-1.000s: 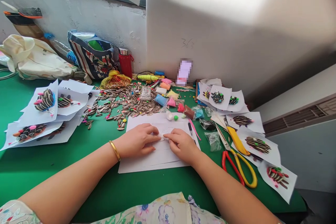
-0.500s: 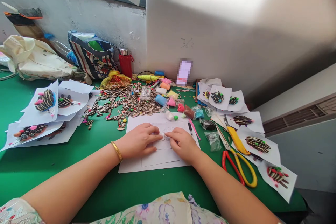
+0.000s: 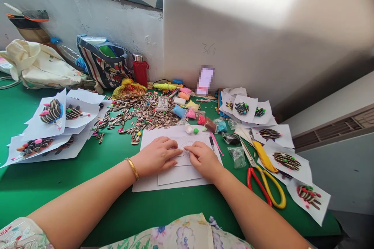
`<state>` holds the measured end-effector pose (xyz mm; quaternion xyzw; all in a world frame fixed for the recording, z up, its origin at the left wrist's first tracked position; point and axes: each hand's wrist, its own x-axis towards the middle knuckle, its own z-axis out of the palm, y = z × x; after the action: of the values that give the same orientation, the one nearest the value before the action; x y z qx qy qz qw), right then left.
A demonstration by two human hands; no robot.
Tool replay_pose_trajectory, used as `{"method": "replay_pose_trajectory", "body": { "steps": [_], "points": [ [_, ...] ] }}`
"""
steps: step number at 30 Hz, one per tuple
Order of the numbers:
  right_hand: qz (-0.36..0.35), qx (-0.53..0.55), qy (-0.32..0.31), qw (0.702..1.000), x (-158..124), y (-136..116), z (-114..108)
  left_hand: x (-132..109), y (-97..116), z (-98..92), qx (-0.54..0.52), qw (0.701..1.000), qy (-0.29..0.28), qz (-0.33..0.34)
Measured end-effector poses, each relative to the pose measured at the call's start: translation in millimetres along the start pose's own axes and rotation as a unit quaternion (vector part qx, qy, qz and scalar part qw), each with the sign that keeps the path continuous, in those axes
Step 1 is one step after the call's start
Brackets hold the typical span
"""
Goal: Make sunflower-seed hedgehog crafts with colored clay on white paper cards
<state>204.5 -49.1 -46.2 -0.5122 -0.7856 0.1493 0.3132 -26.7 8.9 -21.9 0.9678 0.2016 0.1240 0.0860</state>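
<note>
My left hand [image 3: 156,156] lies flat on a stack of white paper sheets [image 3: 178,177], with a gold bangle [image 3: 133,169] on its wrist. My right hand [image 3: 204,160] rests beside it, fingers curled over a faint pencil sketch [image 3: 187,150] on the top sheet. Its fingertips touch the paper near the sketch, and whether they pinch something small is hidden. A black pen [image 3: 211,142] and a pink stick [image 3: 216,144] lie just past my right hand.
Striped sunflower seeds [image 3: 143,113] spread behind the paper, with packets of coloured clay [image 3: 182,103] beyond them. Seed-and-clay pictures on paper [image 3: 51,113] lie left, and more [image 3: 288,161] lie right. Red-and-yellow-handled scissors [image 3: 263,187] and a yellow utility knife [image 3: 264,156] sit at right.
Both hands have shifted slightly right on the paper, and the top sheet has moved with them. The head camera has also shifted a little.
</note>
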Motion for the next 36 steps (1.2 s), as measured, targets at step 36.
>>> {"method": "replay_pose_trajectory", "body": {
  "steps": [36],
  "points": [
    [0.006, -0.055, -0.050, 0.997, 3, -5, 3, 0, -5, 3.8, -0.055, 0.998, 0.015, -0.036]
  ]
}}
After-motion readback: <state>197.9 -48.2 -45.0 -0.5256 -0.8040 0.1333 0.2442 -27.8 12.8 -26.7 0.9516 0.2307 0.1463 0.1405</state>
